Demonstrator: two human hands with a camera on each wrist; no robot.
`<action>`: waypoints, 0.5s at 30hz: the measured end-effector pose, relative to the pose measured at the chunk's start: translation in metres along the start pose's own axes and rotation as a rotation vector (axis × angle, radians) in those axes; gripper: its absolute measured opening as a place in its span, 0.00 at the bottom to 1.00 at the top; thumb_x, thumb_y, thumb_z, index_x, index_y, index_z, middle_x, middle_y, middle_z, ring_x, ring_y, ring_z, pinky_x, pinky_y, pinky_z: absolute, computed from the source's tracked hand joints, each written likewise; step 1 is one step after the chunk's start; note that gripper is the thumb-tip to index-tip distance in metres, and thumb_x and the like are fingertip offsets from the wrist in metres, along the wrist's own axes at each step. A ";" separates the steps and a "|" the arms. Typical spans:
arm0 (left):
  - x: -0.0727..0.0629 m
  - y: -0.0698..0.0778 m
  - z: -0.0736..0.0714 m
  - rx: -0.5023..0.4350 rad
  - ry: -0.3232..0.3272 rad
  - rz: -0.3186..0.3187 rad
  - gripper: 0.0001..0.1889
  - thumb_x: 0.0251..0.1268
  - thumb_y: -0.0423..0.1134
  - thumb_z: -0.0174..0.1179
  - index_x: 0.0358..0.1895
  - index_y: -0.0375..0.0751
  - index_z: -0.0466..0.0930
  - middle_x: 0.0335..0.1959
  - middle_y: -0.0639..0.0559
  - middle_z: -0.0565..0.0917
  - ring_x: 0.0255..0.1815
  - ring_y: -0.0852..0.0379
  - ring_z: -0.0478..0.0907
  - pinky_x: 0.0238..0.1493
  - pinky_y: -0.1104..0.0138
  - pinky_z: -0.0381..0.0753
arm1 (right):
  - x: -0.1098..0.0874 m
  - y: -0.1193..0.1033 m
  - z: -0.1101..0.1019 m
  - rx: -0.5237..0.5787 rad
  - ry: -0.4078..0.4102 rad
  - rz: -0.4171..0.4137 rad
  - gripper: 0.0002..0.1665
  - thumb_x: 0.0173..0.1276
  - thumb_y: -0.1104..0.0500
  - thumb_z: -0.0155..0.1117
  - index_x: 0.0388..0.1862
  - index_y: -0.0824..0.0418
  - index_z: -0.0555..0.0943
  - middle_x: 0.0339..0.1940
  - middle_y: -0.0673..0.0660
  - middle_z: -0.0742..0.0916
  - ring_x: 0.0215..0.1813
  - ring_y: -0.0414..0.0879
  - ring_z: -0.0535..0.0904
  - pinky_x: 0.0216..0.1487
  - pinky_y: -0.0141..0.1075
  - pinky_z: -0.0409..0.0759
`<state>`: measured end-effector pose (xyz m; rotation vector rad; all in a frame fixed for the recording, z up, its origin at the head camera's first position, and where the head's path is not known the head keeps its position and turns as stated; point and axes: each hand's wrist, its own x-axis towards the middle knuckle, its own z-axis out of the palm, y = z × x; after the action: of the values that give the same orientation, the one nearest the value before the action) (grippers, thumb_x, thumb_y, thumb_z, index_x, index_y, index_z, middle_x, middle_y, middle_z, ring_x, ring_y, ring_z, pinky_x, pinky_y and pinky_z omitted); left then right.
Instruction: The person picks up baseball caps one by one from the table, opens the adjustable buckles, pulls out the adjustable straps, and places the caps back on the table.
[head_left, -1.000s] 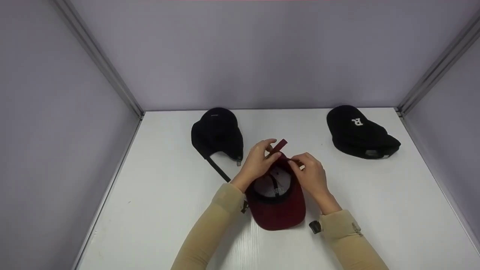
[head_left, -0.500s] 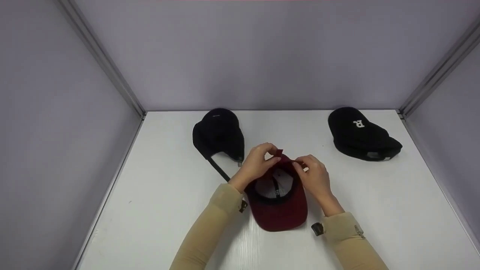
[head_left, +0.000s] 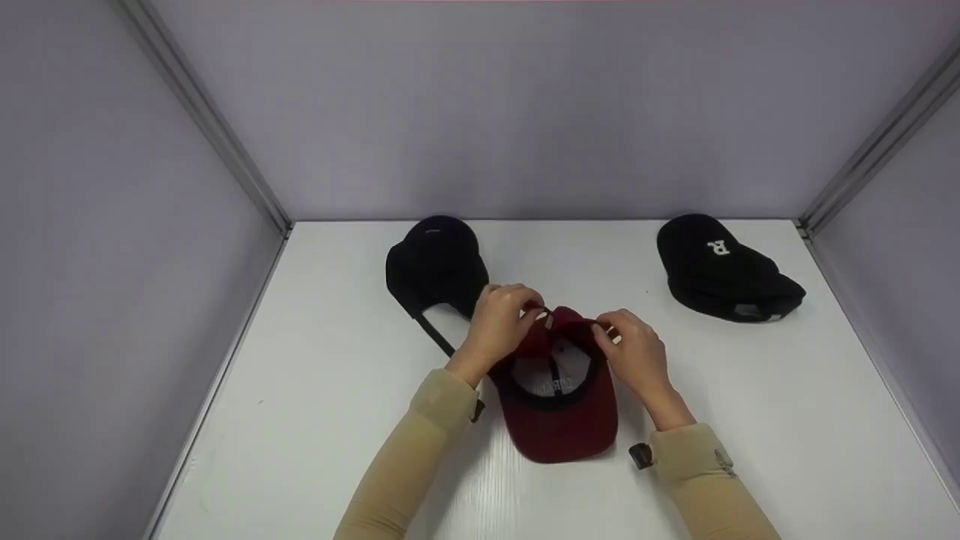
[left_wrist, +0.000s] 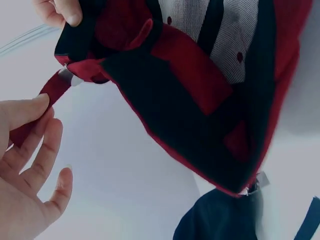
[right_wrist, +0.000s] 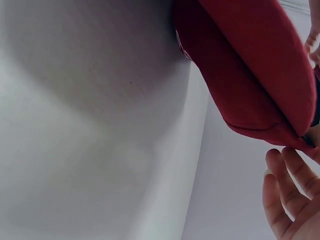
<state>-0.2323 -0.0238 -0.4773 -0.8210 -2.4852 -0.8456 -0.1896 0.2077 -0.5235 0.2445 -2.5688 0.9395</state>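
A dark red baseball cap (head_left: 559, 436) lies with its hollow side up and its brim toward me in the head view. My left hand (head_left: 495, 324) pinches the cap's red back strap (left_wrist: 56, 89) between thumb and fingers, as the left wrist view shows. That strap runs to a small metal buckle (left_wrist: 65, 74) at the cap's edge. On the other side, my right hand (head_left: 636, 352) pinches the cap's rear edge near the buckle. In the right wrist view the red crown and brim hide part of its grip, and several of its fingers (right_wrist: 290, 187) extend free.
A black cap (head_left: 435, 262) with a loose long strap (head_left: 435, 334) lies at the back left, partly behind my left hand. Another black cap (head_left: 720, 274) bearing a white R sits at the back right. Walls enclose the white table (head_left: 322, 420) behind and on both sides.
My left hand has drawn back to the left and slightly down with the strap; the strap's free end no longer sticks up above the cap. My right hand has shifted slightly right, still holding the edge.
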 end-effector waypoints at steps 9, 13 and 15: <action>-0.002 -0.009 -0.006 -0.062 0.124 -0.065 0.03 0.58 0.33 0.70 0.31 0.43 0.86 0.30 0.55 0.87 0.29 0.61 0.81 0.41 0.61 0.76 | -0.001 0.008 -0.006 0.024 0.010 0.015 0.03 0.66 0.62 0.67 0.37 0.60 0.85 0.33 0.53 0.85 0.34 0.49 0.83 0.32 0.44 0.80; -0.004 -0.011 -0.003 -0.090 0.139 -0.097 0.03 0.58 0.33 0.70 0.31 0.43 0.86 0.30 0.55 0.87 0.29 0.61 0.82 0.37 0.64 0.78 | -0.002 0.010 -0.006 0.019 0.007 0.018 0.03 0.67 0.61 0.67 0.37 0.59 0.84 0.33 0.52 0.85 0.34 0.49 0.83 0.33 0.45 0.80; -0.005 -0.012 -0.002 -0.099 0.132 -0.111 0.03 0.58 0.33 0.70 0.31 0.42 0.86 0.30 0.54 0.87 0.30 0.61 0.82 0.37 0.65 0.78 | -0.003 0.010 -0.006 0.017 0.006 0.021 0.03 0.67 0.61 0.67 0.37 0.59 0.84 0.33 0.52 0.85 0.34 0.49 0.83 0.34 0.44 0.80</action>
<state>-0.2356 -0.0349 -0.4839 -0.6416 -2.4072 -1.0338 -0.1886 0.2193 -0.5268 0.2194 -2.5635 0.9691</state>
